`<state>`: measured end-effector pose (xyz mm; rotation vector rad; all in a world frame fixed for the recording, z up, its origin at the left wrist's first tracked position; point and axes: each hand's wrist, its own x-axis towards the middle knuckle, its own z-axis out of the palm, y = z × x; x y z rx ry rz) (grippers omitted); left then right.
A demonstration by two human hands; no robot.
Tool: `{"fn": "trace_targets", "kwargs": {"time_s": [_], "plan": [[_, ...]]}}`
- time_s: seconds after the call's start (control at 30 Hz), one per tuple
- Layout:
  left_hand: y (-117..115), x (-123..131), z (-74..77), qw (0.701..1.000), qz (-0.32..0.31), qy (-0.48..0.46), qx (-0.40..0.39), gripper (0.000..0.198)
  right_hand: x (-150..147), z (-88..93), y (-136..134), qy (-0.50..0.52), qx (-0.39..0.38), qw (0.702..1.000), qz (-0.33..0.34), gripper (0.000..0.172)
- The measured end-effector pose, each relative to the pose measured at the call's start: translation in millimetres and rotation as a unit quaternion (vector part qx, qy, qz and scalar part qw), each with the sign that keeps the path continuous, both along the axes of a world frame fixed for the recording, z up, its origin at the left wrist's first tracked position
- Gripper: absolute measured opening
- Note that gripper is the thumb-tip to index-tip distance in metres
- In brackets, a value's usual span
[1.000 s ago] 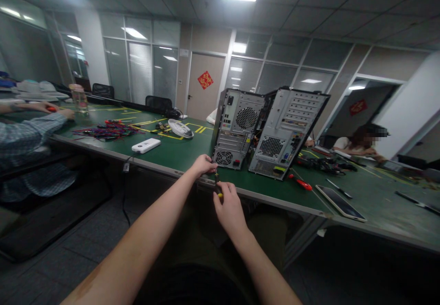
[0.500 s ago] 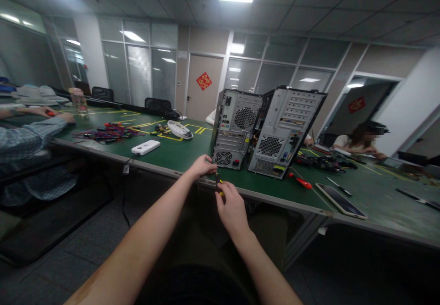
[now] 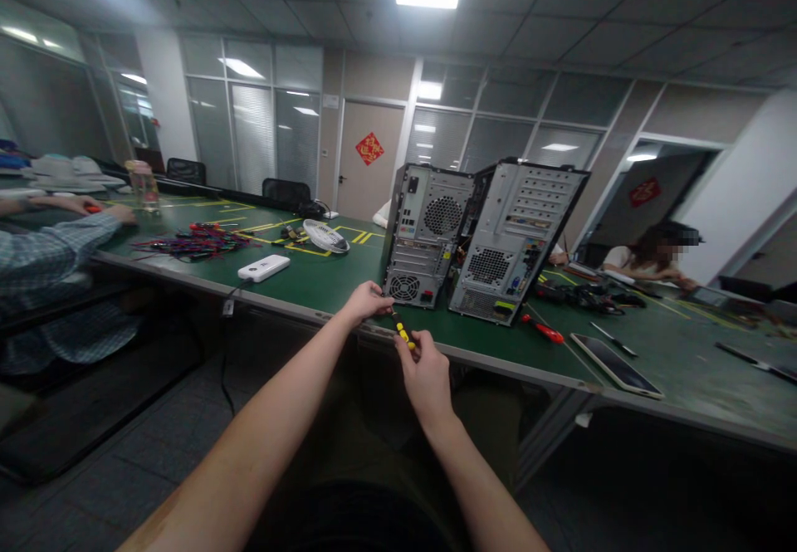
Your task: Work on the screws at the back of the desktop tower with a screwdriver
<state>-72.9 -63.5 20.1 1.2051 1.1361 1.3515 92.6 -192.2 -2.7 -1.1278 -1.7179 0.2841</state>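
Note:
My right hand is closed on a small yellow-and-black screwdriver, held at the near edge of the green table. My left hand is just beyond it, fingers pinched at the tool's tip; what they pinch is too small to make out. Two grey computer towers stand upright on the table right behind my hands, back panels facing me.
A red-handled screwdriver and a phone lie right of the towers. A white box, a white fan and a heap of coloured wires lie to the left. One person sits at left, another at far right.
My right hand has tilted the screwdriver, so its yellow handle now shows between my hands. The hands stay at the table edge.

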Motion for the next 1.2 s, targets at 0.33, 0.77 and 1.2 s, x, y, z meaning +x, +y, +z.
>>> {"fn": "trace_targets", "kwargs": {"time_s": [0.33,0.77,1.2], "plan": [[4,-2,-4.3,1.000,-0.010,-0.018,0.010,0.050,-5,5.4,-8,-0.093,0.087,0.992,0.013,0.022],[4,-4,-6.0,1.000,-0.017,-0.007,0.019,0.045,-3,-3.9,-2,-0.130,0.100,0.986,0.004,0.025],[5,-2,-6.2,1.000,-0.013,-0.004,0.018,0.046,-7,-9.5,2,0.023,-0.029,0.999,0.023,0.021]]}}
